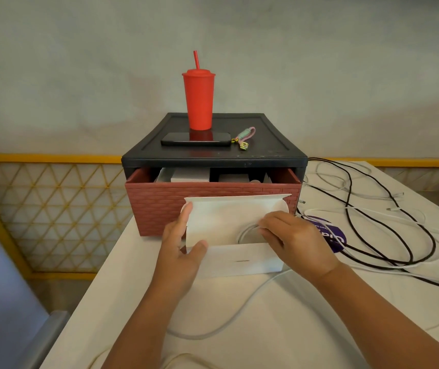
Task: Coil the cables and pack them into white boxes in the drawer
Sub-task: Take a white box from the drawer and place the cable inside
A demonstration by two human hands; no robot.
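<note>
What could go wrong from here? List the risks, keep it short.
The white cable is only partly in the white box. Its long tail lies loose across the table, so the coil under the right hand may spring out.
The left hand grips the box; its upright lid could pinch that tail when closed.
The black cable lies tangled with white ones at right; pulling one may drag others.
</note>
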